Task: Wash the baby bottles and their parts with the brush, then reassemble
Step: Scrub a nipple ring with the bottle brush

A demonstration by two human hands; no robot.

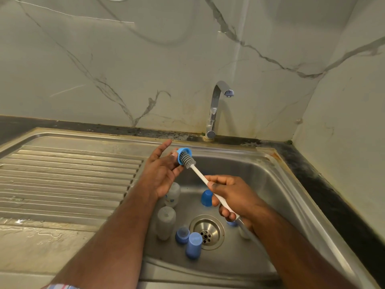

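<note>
My left hand (161, 171) holds a blue bottle collar ring (181, 153) above the sink's left rim, its forefinger stretched out. My right hand (232, 198) grips the white handle of the bottle brush (200, 176). The brush's grey bristled head (188, 160) is pushed into the ring. Down in the basin lie two clear baby bottles (166, 225) (173, 195) on the left. Blue caps and rings lie around the drain: one cap (206, 197) under the brush handle, two (182, 235) (193, 245) by the drain, one blue piece (231, 223) partly hidden beneath my right hand.
The steel sink (270, 184) has a round drain (207, 231) at its middle and a ribbed draining board (68, 176) on the left. A chrome tap (215, 109) stands behind the basin, no water running. Marble wall closes in at the back and right.
</note>
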